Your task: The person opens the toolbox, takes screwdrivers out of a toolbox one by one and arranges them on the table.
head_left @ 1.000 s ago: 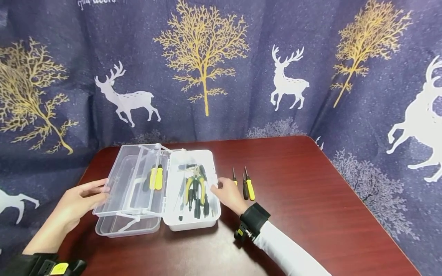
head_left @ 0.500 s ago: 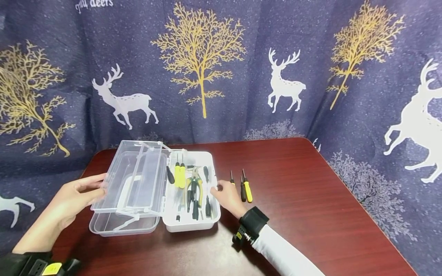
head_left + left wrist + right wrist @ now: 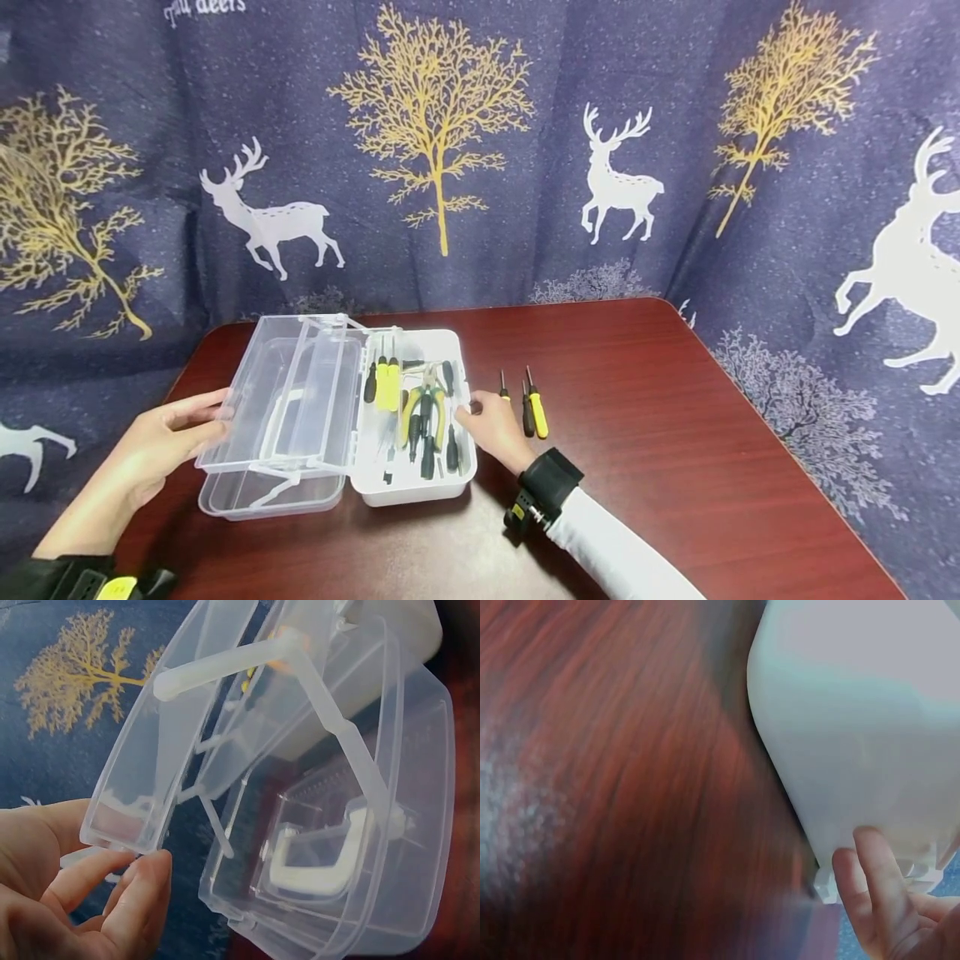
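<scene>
In the head view my left hand (image 3: 168,437) pinches the outer edge of the clear tray (image 3: 258,417), which hangs on folding arms above the clear lid (image 3: 315,497). My right hand (image 3: 498,427) holds the right wall of the white toolbox (image 3: 416,493); two fingers (image 3: 881,881) lie against its outside in the right wrist view. Inside the box are yellow-handled pliers (image 3: 438,417), two yellow screwdrivers (image 3: 388,385), a black screwdriver (image 3: 371,385) and several dark-handled tools (image 3: 428,457). The left wrist view shows the tray's end wall (image 3: 127,817) between thumb and fingers.
A yellow screwdriver (image 3: 538,415) and a black one (image 3: 528,417) lie on the dark red table (image 3: 630,400) right of the toolbox. Another screwdriver (image 3: 504,385) is partly hidden by my right hand. A curtain (image 3: 480,275) hangs behind the table.
The two yellow screwdrivers and a black one have slid from the clear tray into the white toolbox. The tray tipped up, then came down slightly. Both hands keep their holds.
</scene>
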The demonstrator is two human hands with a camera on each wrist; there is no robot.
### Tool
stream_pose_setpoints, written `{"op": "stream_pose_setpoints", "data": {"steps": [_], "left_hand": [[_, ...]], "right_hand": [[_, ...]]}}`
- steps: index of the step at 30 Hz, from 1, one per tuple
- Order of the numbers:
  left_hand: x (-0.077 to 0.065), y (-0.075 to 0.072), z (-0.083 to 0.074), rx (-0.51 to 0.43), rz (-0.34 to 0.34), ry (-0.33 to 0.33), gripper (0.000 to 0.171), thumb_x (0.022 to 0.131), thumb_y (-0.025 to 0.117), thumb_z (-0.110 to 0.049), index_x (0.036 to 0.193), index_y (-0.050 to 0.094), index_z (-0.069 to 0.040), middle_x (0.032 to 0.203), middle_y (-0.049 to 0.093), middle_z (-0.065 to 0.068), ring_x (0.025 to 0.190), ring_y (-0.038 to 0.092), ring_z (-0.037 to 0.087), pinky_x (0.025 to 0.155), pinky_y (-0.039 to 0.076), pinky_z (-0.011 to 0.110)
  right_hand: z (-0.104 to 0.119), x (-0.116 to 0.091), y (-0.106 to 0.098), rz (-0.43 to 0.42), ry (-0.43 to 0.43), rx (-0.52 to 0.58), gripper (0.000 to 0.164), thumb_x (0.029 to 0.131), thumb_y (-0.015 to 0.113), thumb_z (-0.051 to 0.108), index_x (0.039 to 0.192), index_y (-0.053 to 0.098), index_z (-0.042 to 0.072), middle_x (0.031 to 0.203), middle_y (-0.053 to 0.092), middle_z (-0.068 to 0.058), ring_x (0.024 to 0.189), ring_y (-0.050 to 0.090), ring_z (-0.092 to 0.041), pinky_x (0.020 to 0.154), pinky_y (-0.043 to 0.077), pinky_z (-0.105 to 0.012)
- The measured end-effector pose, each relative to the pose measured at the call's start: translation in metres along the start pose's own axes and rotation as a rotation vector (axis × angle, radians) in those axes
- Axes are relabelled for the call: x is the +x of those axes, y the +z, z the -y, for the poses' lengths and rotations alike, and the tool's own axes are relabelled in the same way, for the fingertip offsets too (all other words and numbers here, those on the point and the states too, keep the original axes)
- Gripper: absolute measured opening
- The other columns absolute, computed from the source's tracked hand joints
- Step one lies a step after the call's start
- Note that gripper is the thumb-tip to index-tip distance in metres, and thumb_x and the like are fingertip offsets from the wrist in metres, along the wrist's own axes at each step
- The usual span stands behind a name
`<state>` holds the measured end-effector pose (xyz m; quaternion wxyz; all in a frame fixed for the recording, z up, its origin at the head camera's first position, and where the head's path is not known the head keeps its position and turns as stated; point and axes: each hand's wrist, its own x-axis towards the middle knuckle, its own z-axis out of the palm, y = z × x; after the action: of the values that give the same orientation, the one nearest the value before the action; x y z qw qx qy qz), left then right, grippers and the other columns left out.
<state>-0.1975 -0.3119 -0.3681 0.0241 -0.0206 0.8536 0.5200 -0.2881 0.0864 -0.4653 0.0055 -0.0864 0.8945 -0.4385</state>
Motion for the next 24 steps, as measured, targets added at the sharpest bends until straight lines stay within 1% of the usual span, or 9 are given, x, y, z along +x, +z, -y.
{"op": "stream_pose_setpoints", "data": {"steps": [6, 11, 14, 16, 19, 22, 24], "left_hand": [[-0.003, 0.002, 0.015, -0.002, 0.004, -0.017, 0.051, 0.091, 0.062, -0.008, 0.104, 0.056, -0.056, 0.086, 0.062, -0.032, 0.078, 0.06, -0.01, 0.065, 0.049, 0.011], [-0.004, 0.003, 0.026, -0.022, 0.014, -0.039, 0.049, 0.091, 0.062, -0.009, 0.106, 0.056, -0.055, 0.086, 0.063, -0.031, 0.08, 0.061, -0.01, 0.065, 0.051, 0.013], [-0.004, 0.004, 0.03, -0.011, 0.004, -0.045, 0.046, 0.091, 0.063, -0.012, 0.114, 0.056, -0.051, 0.087, 0.063, -0.032, 0.081, 0.06, -0.011, 0.066, 0.051, 0.013], [-0.005, 0.007, 0.031, 0.013, -0.029, -0.032, 0.046, 0.091, 0.064, -0.013, 0.123, 0.057, -0.045, 0.086, 0.062, -0.034, 0.081, 0.059, -0.012, 0.065, 0.05, 0.012], [-0.006, 0.012, 0.033, 0.049, -0.097, -0.007, 0.048, 0.09, 0.066, -0.016, 0.134, 0.055, -0.032, 0.084, 0.061, -0.037, 0.079, 0.058, -0.014, 0.064, 0.049, 0.01], [-0.007, 0.015, 0.036, 0.066, -0.15, 0.011, 0.051, 0.09, 0.067, -0.017, 0.138, 0.052, -0.02, 0.083, 0.061, -0.038, 0.078, 0.058, -0.015, 0.063, 0.047, 0.008], [-0.007, 0.016, 0.036, 0.072, -0.163, 0.013, 0.052, 0.09, 0.067, -0.018, 0.139, 0.051, -0.017, 0.082, 0.06, -0.038, 0.078, 0.058, -0.016, 0.063, 0.047, 0.007]], "right_hand": [[0.003, -0.002, 0.0, 0.008, 0.01, -0.011, 0.026, 0.086, 0.059, 0.028, 0.099, 0.069, 0.007, 0.081, 0.067, -0.006, 0.065, 0.053, -0.011, 0.062, 0.045, -0.025], [0.004, -0.003, 0.0, 0.008, 0.018, -0.031, 0.032, 0.086, 0.06, 0.029, 0.106, 0.069, 0.007, 0.09, 0.07, -0.008, 0.071, 0.058, -0.012, 0.066, 0.048, -0.026], [0.005, -0.004, 0.0, 0.008, 0.02, -0.034, 0.032, 0.085, 0.06, 0.029, 0.106, 0.068, 0.006, 0.089, 0.07, -0.008, 0.07, 0.057, -0.012, 0.065, 0.048, -0.026], [0.005, -0.004, 0.0, 0.006, 0.021, -0.038, 0.031, 0.085, 0.06, 0.028, 0.105, 0.069, 0.006, 0.086, 0.069, -0.007, 0.067, 0.056, -0.012, 0.063, 0.047, -0.025], [0.006, -0.003, 0.001, 0.007, 0.019, -0.033, 0.029, 0.086, 0.061, 0.027, 0.104, 0.069, 0.005, 0.082, 0.067, -0.006, 0.064, 0.052, -0.011, 0.061, 0.044, -0.023], [0.009, -0.001, -0.001, 0.015, -0.005, -0.054, 0.028, 0.086, 0.062, 0.026, 0.102, 0.068, 0.005, 0.081, 0.067, -0.006, 0.063, 0.051, -0.011, 0.06, 0.043, -0.023], [0.013, 0.002, -0.004, 0.04, -0.03, -0.088, 0.029, 0.086, 0.063, 0.026, 0.101, 0.068, 0.003, 0.079, 0.066, -0.007, 0.063, 0.051, -0.012, 0.06, 0.043, -0.023]]}}
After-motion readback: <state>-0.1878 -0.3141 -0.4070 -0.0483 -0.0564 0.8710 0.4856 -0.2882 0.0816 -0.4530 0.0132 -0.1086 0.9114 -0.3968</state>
